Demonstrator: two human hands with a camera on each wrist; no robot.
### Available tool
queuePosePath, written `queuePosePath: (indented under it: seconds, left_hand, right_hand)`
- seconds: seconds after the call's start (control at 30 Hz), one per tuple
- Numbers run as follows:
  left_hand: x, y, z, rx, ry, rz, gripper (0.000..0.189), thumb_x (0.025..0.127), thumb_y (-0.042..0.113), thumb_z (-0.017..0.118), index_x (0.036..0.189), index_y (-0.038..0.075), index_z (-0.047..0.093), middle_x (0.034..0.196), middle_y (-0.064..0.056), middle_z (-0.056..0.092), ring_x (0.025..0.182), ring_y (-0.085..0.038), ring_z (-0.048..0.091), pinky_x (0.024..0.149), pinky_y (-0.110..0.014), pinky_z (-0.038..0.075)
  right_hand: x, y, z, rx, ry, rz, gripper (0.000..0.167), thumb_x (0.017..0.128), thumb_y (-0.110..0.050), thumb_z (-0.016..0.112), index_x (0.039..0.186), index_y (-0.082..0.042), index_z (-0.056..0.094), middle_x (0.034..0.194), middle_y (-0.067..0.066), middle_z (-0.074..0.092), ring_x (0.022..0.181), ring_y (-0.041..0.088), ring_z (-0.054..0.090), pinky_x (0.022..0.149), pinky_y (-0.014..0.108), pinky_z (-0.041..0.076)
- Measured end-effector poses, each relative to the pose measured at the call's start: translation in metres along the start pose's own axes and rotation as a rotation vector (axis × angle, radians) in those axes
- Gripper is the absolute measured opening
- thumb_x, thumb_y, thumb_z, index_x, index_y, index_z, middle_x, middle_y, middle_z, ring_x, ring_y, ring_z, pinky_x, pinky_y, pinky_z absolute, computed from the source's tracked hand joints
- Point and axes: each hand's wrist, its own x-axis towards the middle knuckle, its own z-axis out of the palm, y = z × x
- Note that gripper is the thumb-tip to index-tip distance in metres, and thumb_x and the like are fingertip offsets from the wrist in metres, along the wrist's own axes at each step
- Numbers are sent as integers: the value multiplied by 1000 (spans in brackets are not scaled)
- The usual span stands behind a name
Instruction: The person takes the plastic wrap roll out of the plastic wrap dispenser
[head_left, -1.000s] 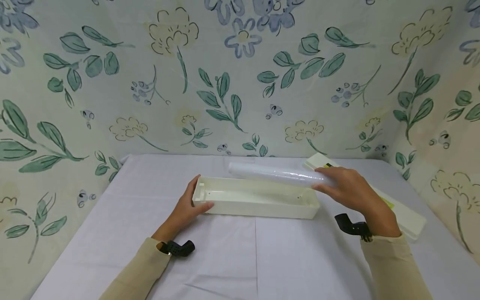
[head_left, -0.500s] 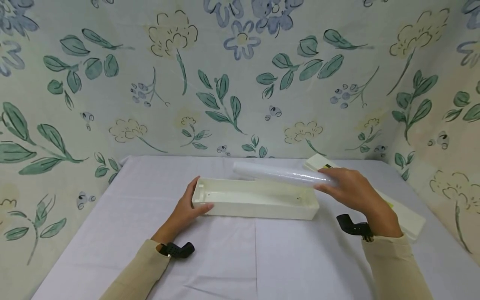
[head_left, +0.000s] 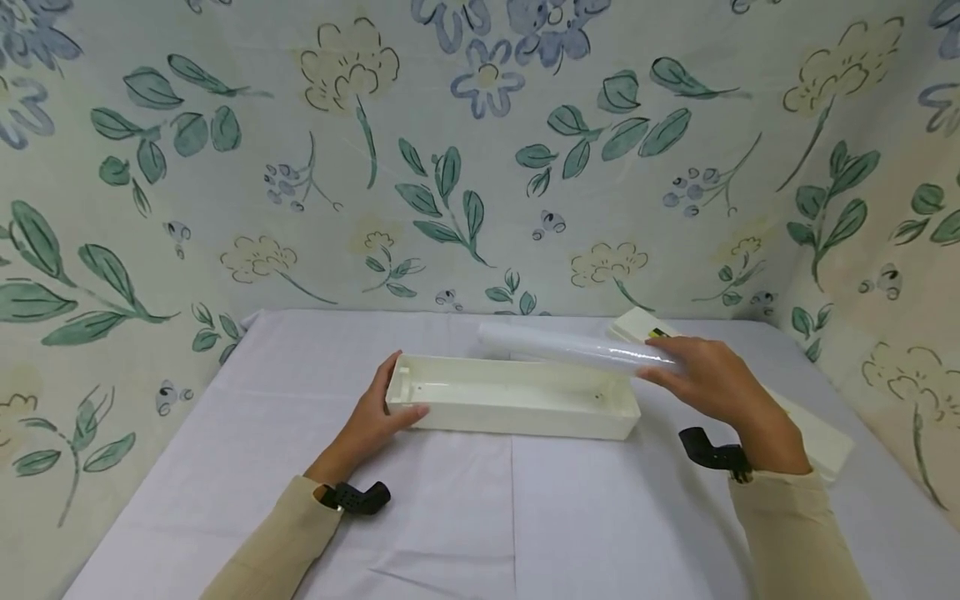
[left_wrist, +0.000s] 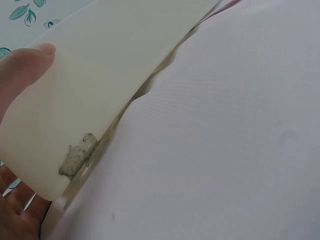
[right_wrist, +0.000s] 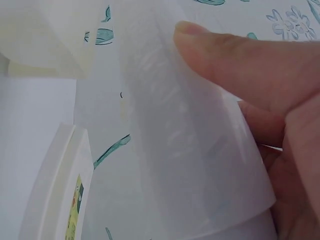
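Note:
A long, open cream plastic box [head_left: 517, 421] sits on the cloth in the head view, its inside bare. My left hand [head_left: 377, 414] grips its left end, thumb on the front wall and fingers behind. In the left wrist view, a greyish patch [left_wrist: 78, 156] marks the box's lower edge near that end. Over the box's back edge, my right hand [head_left: 712, 379] holds a roll of clear plastic film [head_left: 570, 346] by its right end. The roll slants slightly down to the right. In the right wrist view, the thumb [right_wrist: 210, 50] presses on the film with fingers curled round the far side.
A cream lid [head_left: 821, 437] with a yellow-green label lies at the right, partly hidden behind my right hand and forearm. White cloth [head_left: 450, 517] covers the table. A floral curtain-like backdrop [head_left: 480, 167] stands behind and at both sides.
My right hand and the film roll have shifted a little to the right, with the roll's left end moving along the box's back edge. The left hand and box have stayed put.

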Motion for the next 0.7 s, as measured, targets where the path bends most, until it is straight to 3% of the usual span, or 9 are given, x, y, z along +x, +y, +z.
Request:
queuePosePath:
  seconds: [0.3,0.7]
  left_hand:
    - [-1,0,0,-18,-1,-17,101,79,41,78,154,27,13,151,-6,33,135,-30,35,108,-59,27]
    - [-1,-1,0,-15,6,0,99,79,41,78,154,28,14,151,-6,34,134,-30,36,107,-59,28]
  right_hand:
    - [0,7,0,5,-30,39,69,86,-47,69,134,2,55,119,29,60,88,34,56,67,41,48]
    - [-2,16,-1,-45,7,17,63,87,-41,71,129,3,58,111,27,64,85,33,56,68,45,46]
